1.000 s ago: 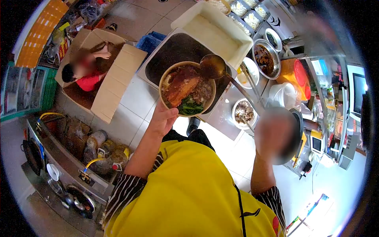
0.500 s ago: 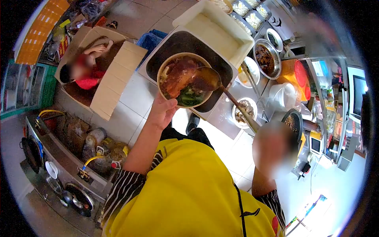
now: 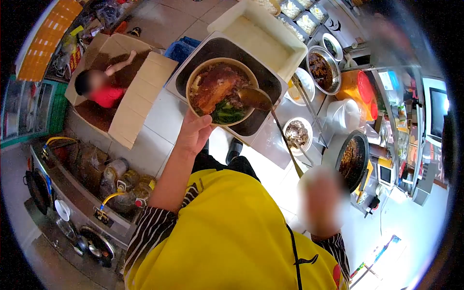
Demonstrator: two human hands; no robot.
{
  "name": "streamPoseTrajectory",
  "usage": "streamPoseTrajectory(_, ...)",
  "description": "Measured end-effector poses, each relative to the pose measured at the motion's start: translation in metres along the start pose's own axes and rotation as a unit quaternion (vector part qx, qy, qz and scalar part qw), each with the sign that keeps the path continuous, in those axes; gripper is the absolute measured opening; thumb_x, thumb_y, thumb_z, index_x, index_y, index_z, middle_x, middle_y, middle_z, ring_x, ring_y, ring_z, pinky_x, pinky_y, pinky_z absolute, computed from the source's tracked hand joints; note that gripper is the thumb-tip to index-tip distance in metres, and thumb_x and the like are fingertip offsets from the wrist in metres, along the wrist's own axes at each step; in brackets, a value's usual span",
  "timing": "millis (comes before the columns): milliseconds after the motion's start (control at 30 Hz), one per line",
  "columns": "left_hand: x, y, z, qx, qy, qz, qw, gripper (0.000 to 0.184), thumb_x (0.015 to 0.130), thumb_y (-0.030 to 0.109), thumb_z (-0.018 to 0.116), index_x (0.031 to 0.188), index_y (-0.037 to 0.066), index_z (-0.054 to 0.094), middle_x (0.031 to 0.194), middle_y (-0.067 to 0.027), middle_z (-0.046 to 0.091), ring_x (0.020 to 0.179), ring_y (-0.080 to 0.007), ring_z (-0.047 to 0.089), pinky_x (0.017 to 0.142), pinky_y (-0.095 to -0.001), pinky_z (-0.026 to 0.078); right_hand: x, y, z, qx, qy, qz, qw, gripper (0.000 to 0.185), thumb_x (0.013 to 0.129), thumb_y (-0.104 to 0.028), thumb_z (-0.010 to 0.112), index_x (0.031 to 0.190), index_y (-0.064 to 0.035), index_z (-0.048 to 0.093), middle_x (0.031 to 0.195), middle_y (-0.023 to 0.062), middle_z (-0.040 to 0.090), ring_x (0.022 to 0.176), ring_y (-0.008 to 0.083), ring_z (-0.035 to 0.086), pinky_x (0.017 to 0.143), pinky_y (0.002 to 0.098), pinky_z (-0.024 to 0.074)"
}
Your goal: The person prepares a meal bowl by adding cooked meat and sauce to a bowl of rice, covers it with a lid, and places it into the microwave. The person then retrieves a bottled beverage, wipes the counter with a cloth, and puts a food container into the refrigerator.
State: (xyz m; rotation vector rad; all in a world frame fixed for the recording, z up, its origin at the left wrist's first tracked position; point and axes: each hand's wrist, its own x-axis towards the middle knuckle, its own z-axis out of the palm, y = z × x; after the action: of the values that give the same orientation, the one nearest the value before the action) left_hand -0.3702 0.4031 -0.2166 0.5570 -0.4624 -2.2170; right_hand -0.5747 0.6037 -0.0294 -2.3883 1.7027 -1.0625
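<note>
My left hand (image 3: 193,134) grips the lower edge of a round bowl (image 3: 192,107), thumb on the rim. Inside the bowl lie a reddish-brown piece of food (image 3: 214,89) and dark green leaves (image 3: 227,112). A ladle (image 3: 256,98) rests its scoop over the bowl's right side, tilted above the leaves. Its long handle runs down to my right hand (image 3: 323,200), which is blurred but closed around the handle's end. Beneath the bowl is a dark rectangular basin (image 3: 218,47) with a pale rim.
A cream tray (image 3: 261,36) adjoins the basin. Rightward are a white bowl (image 3: 298,133), a metal bowl of dark sauce (image 3: 320,69) and a black-rimmed pot (image 3: 352,162). A person (image 3: 104,89) sits in a cardboard box (image 3: 140,99) on the left. Stove burners (image 3: 104,215) stand lower left.
The bowl and my left hand have moved up and left. The ladle has swung down from above the bowl's right rim to over the food, and my right hand has moved lower.
</note>
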Motion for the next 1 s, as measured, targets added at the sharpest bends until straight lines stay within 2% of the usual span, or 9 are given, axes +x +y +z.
streamPoseTrajectory(133, 0.003, -0.001, 0.0, -0.006, -0.011, 0.01, 1.0, 0.077, 0.072, 0.015, 0.079, 0.137, 0.006, 0.038, 0.135, -0.0111, 0.048, 0.126, -0.028, 0.046, 0.106, -0.0441, 0.042, -0.01, 0.0, 0.0, -0.019, -0.003, -0.05, 0.999, 0.017, 0.085, -0.011, 0.063, 0.095, -0.004, 0.052, 0.073, 0.0087, 0.059, 0.059, 0.0219, 0.06, 0.053, 0.0357, 0.0519)
streamPoseTrajectory(267, 0.004, 0.0, -0.003, -0.008, -0.015, 0.004, 1.0, 0.077, 0.072, 0.014, 0.079, 0.137, 0.006, 0.038, 0.136, -0.0106, 0.048, 0.127, -0.0279, 0.046, 0.106, -0.0437, 0.042, -0.007, -0.001, -0.005, -0.007, -0.035, -0.075, 0.997, 0.018, 0.088, -0.016, 0.062, 0.097, -0.004, 0.052, 0.075, 0.0093, 0.06, 0.06, 0.0221, 0.061, 0.054, 0.0347, 0.0517)
streamPoseTrajectory(400, 0.003, 0.003, 0.001, -0.011, -0.018, 0.009, 1.0, 0.077, 0.071, 0.013, 0.079, 0.136, 0.005, 0.039, 0.136, -0.011, 0.048, 0.126, -0.0279, 0.046, 0.106, -0.0433, 0.042, -0.002, -0.003, -0.003, -0.017, -0.049, -0.087, 0.995, 0.018, 0.087, -0.016, 0.063, 0.096, -0.0039, 0.053, 0.074, 0.0093, 0.06, 0.06, 0.0214, 0.061, 0.054, 0.0344, 0.0516)
streamPoseTrajectory(567, 0.001, 0.003, 0.0, -0.01, -0.008, 0.009, 1.0, 0.078, 0.071, 0.013, 0.079, 0.136, 0.004, 0.038, 0.136, -0.0116, 0.047, 0.126, -0.0276, 0.047, 0.105, -0.0426, 0.043, -0.002, 0.001, 0.01, 0.002, 0.011, -0.125, 0.992, 0.018, 0.084, -0.014, 0.064, 0.094, -0.0039, 0.053, 0.072, 0.0092, 0.06, 0.059, 0.0207, 0.061, 0.054, 0.0334, 0.0517)
streamPoseTrajectory(1000, 0.001, 0.004, 0.001, -0.009, -0.013, 0.004, 1.0, 0.082, 0.07, 0.016, 0.082, 0.138, 0.006, 0.036, 0.135, -0.011, 0.047, 0.126, -0.0277, 0.046, 0.106, -0.0424, 0.042, -0.003, 0.0, 0.016, 0.006, 0.024, -0.083, 0.996, 0.015, 0.089, -0.015, 0.061, 0.094, -0.0042, 0.052, 0.072, 0.0085, 0.058, 0.057, 0.0208, 0.059, 0.051, 0.0339, 0.0507)
